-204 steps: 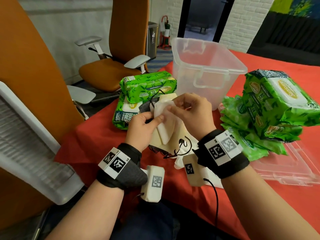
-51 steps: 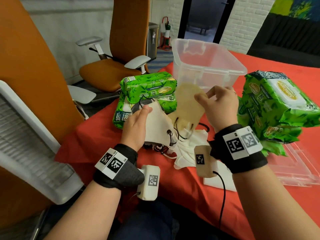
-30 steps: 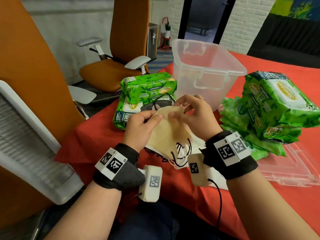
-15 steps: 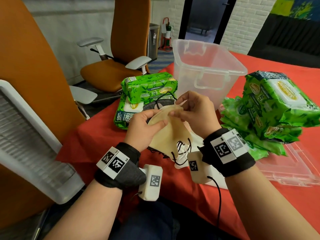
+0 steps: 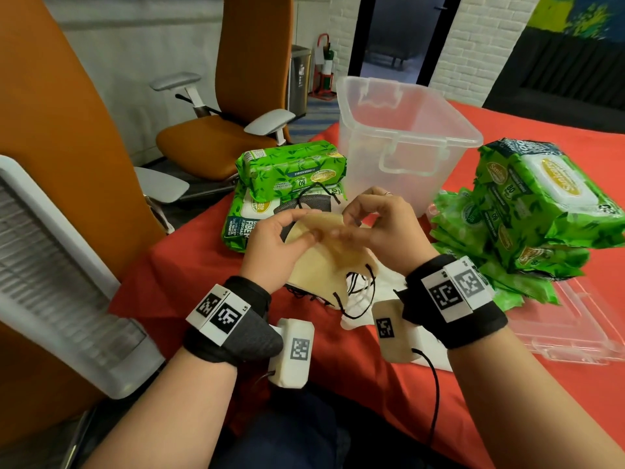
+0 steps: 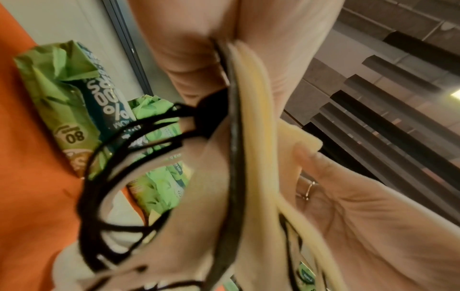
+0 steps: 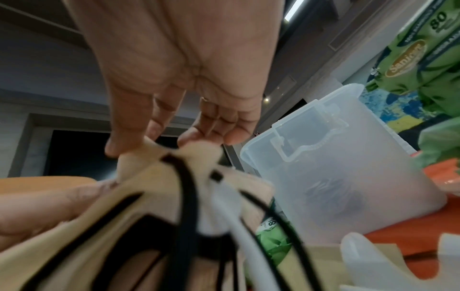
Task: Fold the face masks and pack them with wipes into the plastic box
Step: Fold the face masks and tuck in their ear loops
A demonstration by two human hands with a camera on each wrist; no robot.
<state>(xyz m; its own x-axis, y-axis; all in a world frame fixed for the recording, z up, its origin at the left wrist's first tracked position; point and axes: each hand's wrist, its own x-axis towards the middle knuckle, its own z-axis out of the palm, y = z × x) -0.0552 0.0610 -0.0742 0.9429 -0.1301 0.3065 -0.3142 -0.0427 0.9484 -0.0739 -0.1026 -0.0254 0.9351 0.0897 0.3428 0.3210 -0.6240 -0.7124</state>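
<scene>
**Over the red tabletop, both hands pinching a tan mask**

Under the hands a red table (image 5: 558, 401) is spreading out, with orange office chairs (image 5: 216, 143) standing off to the left and a white brick wall showing beyond. The left hand (image 5: 274, 247) is pinching the top edge of the soft tan face mask (image 5: 324, 262) between thumb and fingers, and the right hand (image 5: 382, 228) is pinching the same edge just beside it, its thumb and forefinger closed on the cloth. Thin black ear loops (image 5: 358, 292) are dangling below the wrists, over a heap of pale masks (image 5: 382, 292) lying on the cloth. Just beyond the fingertips a grey mask (image 5: 304, 206) is leaning on two stacked green wipe packs (image 5: 291, 170) with crinkly printed wrap. Past the right hand the clear, boxy plastic box (image 5: 402, 110) is standing open, its lid (image 5: 575, 330) lying flat to the right of the right wrist, behind a glossy pile of green wipes (image 5: 534, 204). Compared with half a second ago, the hands are sitting slightly lower and the mask's top edge is flattening between them
</scene>
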